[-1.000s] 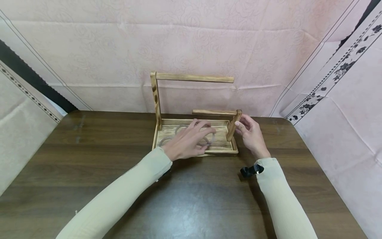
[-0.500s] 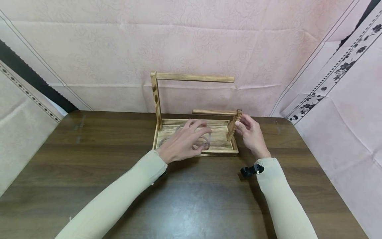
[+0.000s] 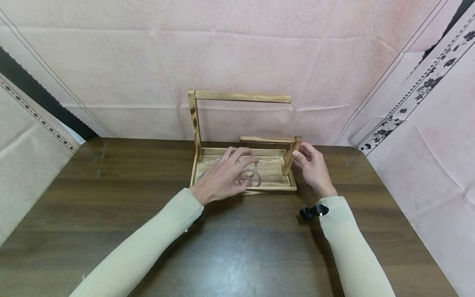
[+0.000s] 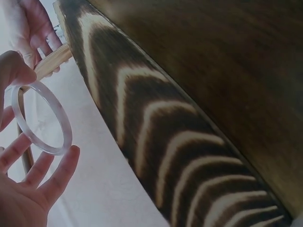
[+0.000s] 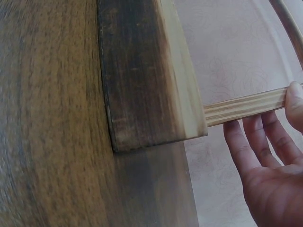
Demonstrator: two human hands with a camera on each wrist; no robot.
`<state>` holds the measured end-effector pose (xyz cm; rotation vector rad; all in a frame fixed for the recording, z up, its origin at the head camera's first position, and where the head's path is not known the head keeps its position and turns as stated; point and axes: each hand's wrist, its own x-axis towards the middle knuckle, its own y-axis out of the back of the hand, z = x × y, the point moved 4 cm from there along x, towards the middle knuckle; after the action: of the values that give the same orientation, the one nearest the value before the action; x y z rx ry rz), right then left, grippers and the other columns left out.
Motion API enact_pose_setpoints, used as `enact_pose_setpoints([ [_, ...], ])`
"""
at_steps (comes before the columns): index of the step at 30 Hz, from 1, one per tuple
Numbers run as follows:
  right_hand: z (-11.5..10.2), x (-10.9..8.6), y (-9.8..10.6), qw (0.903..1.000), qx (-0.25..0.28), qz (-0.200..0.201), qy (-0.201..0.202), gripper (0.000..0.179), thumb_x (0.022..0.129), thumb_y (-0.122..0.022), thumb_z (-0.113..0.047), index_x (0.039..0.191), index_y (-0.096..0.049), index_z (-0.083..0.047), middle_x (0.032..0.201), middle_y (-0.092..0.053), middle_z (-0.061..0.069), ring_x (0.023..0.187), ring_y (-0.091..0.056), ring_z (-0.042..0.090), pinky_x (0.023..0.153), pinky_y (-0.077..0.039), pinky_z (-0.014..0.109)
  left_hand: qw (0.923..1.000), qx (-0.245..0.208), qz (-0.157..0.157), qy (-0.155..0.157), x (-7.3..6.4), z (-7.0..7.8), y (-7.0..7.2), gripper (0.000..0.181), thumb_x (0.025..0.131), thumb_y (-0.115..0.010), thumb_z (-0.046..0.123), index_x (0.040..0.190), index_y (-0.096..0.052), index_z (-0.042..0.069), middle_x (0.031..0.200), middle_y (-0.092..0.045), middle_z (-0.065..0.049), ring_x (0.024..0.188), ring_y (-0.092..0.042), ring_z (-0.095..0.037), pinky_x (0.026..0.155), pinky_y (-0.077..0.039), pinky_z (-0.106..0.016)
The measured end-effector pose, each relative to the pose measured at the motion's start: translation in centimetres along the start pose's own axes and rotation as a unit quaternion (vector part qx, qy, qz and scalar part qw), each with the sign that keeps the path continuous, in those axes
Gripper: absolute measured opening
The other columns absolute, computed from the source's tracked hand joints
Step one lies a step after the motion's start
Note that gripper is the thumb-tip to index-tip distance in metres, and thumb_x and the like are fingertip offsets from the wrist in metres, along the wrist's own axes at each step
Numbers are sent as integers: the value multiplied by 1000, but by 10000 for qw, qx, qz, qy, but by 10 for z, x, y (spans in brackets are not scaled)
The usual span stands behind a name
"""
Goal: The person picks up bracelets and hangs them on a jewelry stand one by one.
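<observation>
My left hand [image 3: 224,175] is over the left part of a wooden tray stand [image 3: 272,189]. It holds a pale translucent bangle [image 4: 67,137], thumb at the top of the ring and fingertips at its lower edge in the left wrist view. In the head view, ring outlines [image 3: 259,178] show beside the fingers, and the hand covers much of the tray floor. My right hand [image 3: 311,167] grips the short right post [image 3: 291,156], thumb on one side and fingers on the other, as the right wrist view [image 5: 246,106] shows.
A tall left post [image 3: 194,123] carries a long upper bar [image 3: 243,97]. A shorter lower bar [image 3: 265,140] reaches leftward from the right post. The stand sits near the far edge of a brown wooden table [image 3: 237,247], before a pale cloth backdrop [image 3: 237,53].
The left hand has drifted left over the tray with the bangle in its fingers. My right hand stays on the short post.
</observation>
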<state>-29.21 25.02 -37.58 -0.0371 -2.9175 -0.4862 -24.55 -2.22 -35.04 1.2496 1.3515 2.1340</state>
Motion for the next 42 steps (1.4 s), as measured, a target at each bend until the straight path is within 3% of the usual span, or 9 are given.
enact_pose_setpoints([
  [6, 0, -1, 0, 10000, -23, -12, 15, 40, 106, -55, -18, 142, -52, -2, 136, -59, 21, 111, -61, 6, 104, -58, 39, 9998, -4, 207, 67, -2, -3, 2, 53, 84, -74, 18, 135, -59, 20, 144, -50, -8, 120, -52, -31, 73, -59, -30],
  [13, 0, -1, 0, 10000, -53, -14, 20, 41, 106, -55, -19, 142, -52, -2, 137, -59, 20, 111, -61, 7, 102, -58, 33, 9989, 92, 390, 262, -3, -7, 6, 53, 84, -73, 21, 135, -58, 21, 143, -50, -5, 125, -48, -27, 59, -59, -29],
  [18, -1, -2, 0, 10000, -52, 4, 21, 40, 105, -56, -19, 142, -52, -2, 135, -59, 19, 110, -61, 6, 103, -58, 37, 9981, -8, 527, 314, -3, -8, 5, 52, 86, -72, 19, 136, -59, 20, 143, -49, -5, 127, -47, -27, 53, -56, -27],
  [31, -1, -2, 0, 10000, -69, 5, 31, 40, 106, -55, -18, 142, -52, -2, 135, -59, 20, 110, -61, 6, 104, -58, 41, 9959, 123, 855, 262, 1, -10, 8, 50, 83, -72, 16, 131, -60, 18, 141, -52, -8, 127, -49, -32, 83, -62, -40],
  [42, 0, -2, 0, 10000, -21, -4, 20, 41, 106, -55, -19, 142, -52, -2, 136, -59, 20, 110, -62, 6, 104, -57, 42, 9953, 195, 854, 401, 1, -10, 9, 51, 82, -72, 16, 132, -60, 17, 144, -51, -9, 129, -48, -32, 64, -61, -33],
])
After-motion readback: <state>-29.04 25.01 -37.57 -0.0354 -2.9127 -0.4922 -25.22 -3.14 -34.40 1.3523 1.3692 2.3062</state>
